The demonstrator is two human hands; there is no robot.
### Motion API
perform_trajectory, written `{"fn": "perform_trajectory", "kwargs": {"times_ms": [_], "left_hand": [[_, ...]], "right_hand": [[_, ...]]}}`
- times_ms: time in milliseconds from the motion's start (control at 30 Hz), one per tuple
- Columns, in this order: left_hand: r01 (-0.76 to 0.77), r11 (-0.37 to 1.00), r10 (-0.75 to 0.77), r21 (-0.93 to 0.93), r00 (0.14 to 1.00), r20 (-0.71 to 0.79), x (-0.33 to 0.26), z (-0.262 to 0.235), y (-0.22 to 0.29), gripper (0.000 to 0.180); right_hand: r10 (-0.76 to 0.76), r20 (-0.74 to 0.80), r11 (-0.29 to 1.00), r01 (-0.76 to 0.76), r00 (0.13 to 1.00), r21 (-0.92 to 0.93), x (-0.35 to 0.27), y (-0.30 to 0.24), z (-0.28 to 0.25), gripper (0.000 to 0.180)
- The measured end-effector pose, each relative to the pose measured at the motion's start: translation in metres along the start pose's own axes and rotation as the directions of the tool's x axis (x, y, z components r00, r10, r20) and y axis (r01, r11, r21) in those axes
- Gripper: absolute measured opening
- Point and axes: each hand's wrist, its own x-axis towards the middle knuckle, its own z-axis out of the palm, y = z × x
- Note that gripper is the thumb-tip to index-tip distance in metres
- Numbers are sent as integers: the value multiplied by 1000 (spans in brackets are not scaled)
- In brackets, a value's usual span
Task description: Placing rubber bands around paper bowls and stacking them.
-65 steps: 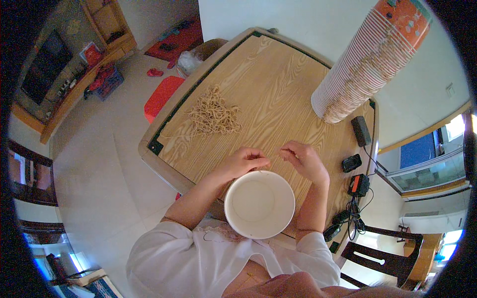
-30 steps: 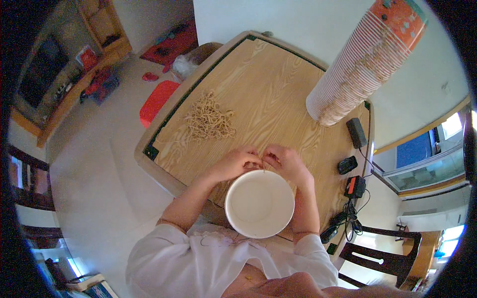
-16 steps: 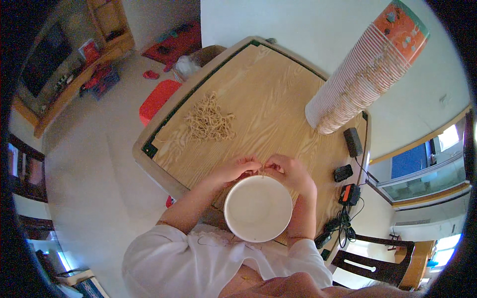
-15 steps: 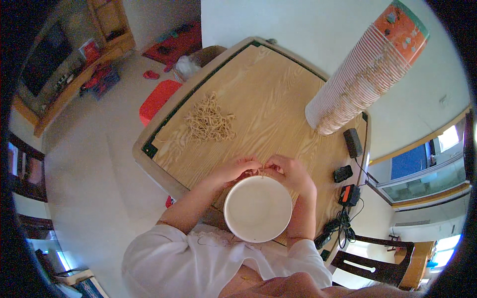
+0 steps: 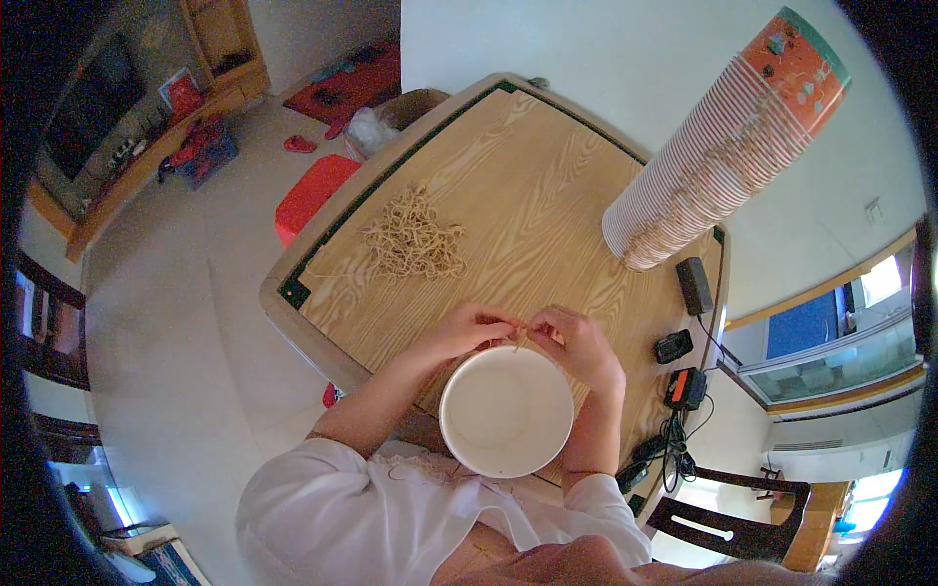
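Observation:
A white round paper bucket (image 5: 506, 412) sits close against my body, its open mouth facing up. Just past its far rim, my left hand (image 5: 474, 330) and my right hand (image 5: 578, 350) meet, both closed with fingertips pinched together. Between them shows a short tan piece of string (image 5: 519, 338) at the rim; its lower part is hidden behind the bucket. A loose heap of tan string (image 5: 415, 234) lies on the left part of the wooden table (image 5: 528, 166). At the far right leans a tall stack of nested paper buckets (image 5: 708, 161), with string ends bristling along its side.
Along the table's right edge lie a black power adapter (image 5: 694, 285), a small black device (image 5: 673, 346), an orange-and-black charger (image 5: 686, 389) and coiled black cables (image 5: 674, 444). A red stool (image 5: 311, 200) stands left of the table; a dark wooden chair (image 5: 733, 518) is at the lower right.
My fingers have shifted slightly at the string by the far rim, with the right hand turned a little. The bucket, the string heap and the stack stay in place.

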Motion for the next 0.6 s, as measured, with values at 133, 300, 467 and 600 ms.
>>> {"fn": "perform_trajectory", "kwargs": {"times_ms": [133,300,467,600], "left_hand": [[-52,995,49,86,998,30,2,-1,3,24],[-49,972,51,231,999,0,-1,0,15,25],[-21,979,20,205,1000,5,-2,2,19,23],[-82,988,79,133,997,25,0,0,10,20]], "right_hand": [[7,-4,1000,-7,1000,-11,1,-1,2,11],[-49,-39,994,45,998,-99,4,2,6,12],[-65,-63,996,61,996,-63,4,-4,2,16],[-50,-74,999,51,996,5,5,-3,3,21]]}}
